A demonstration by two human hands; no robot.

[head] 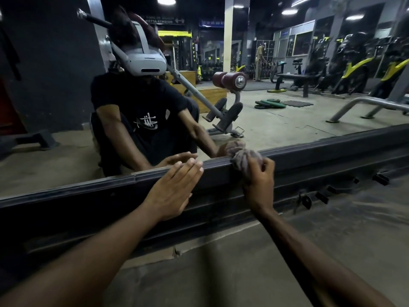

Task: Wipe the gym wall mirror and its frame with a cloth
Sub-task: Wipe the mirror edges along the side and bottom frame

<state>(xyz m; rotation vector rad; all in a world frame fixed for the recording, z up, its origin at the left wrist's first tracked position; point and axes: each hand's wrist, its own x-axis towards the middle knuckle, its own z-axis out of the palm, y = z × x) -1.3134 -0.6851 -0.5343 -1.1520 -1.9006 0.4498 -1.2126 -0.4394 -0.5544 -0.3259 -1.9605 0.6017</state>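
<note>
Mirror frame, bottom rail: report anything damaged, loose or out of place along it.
Small dark clips jut from the frame at uneven angles, right of the cloth; the floor edge beneath the frame looks chipped.

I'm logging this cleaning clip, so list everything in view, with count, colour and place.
mirror: one, reflecting the gym, above the frame.
frame: one, dark, along the mirror's bottom edge.
cloth: one, greyish, bunched on the frame's top edge.
weight plates: a few, green and black, in the reflection.
floor: one, grey, below the frame.
left hand: one, fingers straight, resting on the frame.
right hand: one, gripping the cloth.
</note>
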